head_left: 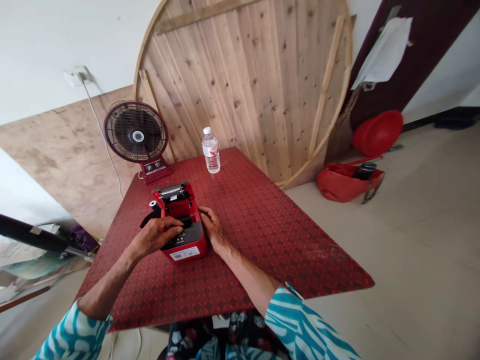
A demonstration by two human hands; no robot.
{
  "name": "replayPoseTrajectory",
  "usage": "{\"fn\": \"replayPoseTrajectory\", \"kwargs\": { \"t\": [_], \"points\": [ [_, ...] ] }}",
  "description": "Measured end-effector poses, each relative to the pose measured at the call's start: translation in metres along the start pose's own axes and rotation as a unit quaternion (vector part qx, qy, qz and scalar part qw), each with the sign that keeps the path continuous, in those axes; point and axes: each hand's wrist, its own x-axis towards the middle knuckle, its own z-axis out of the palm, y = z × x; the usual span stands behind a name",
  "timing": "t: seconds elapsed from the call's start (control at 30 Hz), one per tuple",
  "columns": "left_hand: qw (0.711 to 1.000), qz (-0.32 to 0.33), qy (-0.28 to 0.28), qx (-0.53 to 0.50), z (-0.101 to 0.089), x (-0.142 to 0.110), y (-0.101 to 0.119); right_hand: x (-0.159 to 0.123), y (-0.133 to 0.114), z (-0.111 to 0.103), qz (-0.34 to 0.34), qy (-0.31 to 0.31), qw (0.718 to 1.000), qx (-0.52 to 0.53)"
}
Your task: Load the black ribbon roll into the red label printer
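A small red and black receipt printer (186, 250) sits on the red patterned table (262, 240), its lid (174, 195) raised and tipped back. My left hand (157, 235) reaches over the printer's black top from the left. Its thumb and index finger come together at the front lip of the opening; what is between them cannot be made out. Fingers of my right hand (212, 227) curl along the printer's right side and grip it. A small roll with a white end (152, 204) stands just left of the printer, beside a black part mostly hidden behind my left hand.
A red desk fan (138, 136) and a water bottle (212, 152) stand at the table's back. Behind leans a large round wooden board (243, 90). An orange bag (337, 182) and a red basin (378, 134) are on the floor at right.
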Motion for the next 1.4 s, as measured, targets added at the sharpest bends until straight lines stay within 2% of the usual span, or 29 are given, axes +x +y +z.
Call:
{"fn": "replayPoseTrajectory", "kwargs": {
  "t": [0.17, 0.27, 0.37, 0.53, 0.63, 0.7, 0.8, 0.87, 0.97, 1.03, 1.1, 1.2, 1.33, 1.4],
  "points": [
    [0.999, -0.006, 0.043, -0.009, 0.003, 0.003, 0.000, 0.000, 0.001, 0.001, -0.003, -0.002, 1.000, 0.010],
    [0.992, 0.079, 0.094, 0.038, 0.005, -0.005, 0.008, 0.002, 0.004, 0.001, -0.014, -0.002, 1.000, 0.011],
    [0.965, 0.188, 0.138, 0.119, 0.011, -0.020, 0.016, 0.002, 0.006, -0.001, -0.021, -0.004, 1.000, 0.010],
    [0.931, 0.241, 0.187, 0.203, 0.029, -0.040, 0.018, 0.004, 0.001, -0.001, -0.004, 0.001, 1.000, 0.011],
    [0.921, 0.245, 0.199, 0.227, 0.036, -0.046, 0.017, 0.024, -0.014, 0.006, 0.025, 0.017, 0.999, 0.020],
    [0.919, 0.242, 0.202, 0.238, 0.039, -0.049, 0.016, 0.044, -0.029, 0.015, 0.024, 0.001, 0.999, 0.028],
    [0.919, 0.235, 0.202, 0.244, 0.040, -0.050, 0.014, 0.071, -0.050, 0.028, -0.046, -0.013, 0.999, 0.012],
    [0.921, 0.232, 0.202, 0.241, 0.041, -0.049, 0.013, 0.077, -0.058, 0.032, -0.054, -0.032, 0.998, 0.000],
    [0.920, 0.239, 0.206, 0.232, 0.043, -0.049, 0.012, 0.067, -0.058, 0.025, -0.048, -0.039, 0.997, -0.038],
    [0.919, 0.242, 0.211, 0.228, 0.044, -0.049, 0.012, 0.051, -0.053, 0.017, -0.070, -0.038, 0.995, -0.061],
    [0.922, 0.240, 0.213, 0.217, 0.043, -0.049, 0.012, 0.034, -0.047, 0.010, -0.086, -0.034, 0.994, -0.064],
    [0.931, 0.241, 0.211, 0.176, 0.035, -0.050, 0.005, 0.017, -0.039, 0.005, -0.077, -0.022, 0.996, -0.047],
    [0.942, 0.169, 0.255, 0.140, 0.021, -0.046, -0.018, 0.010, -0.037, 0.007, -0.042, -0.014, 0.999, -0.021],
    [0.945, 0.143, 0.256, 0.144, 0.019, -0.043, -0.029, 0.010, -0.037, 0.008, -0.029, -0.009, 0.999, -0.014]
  ]
}}
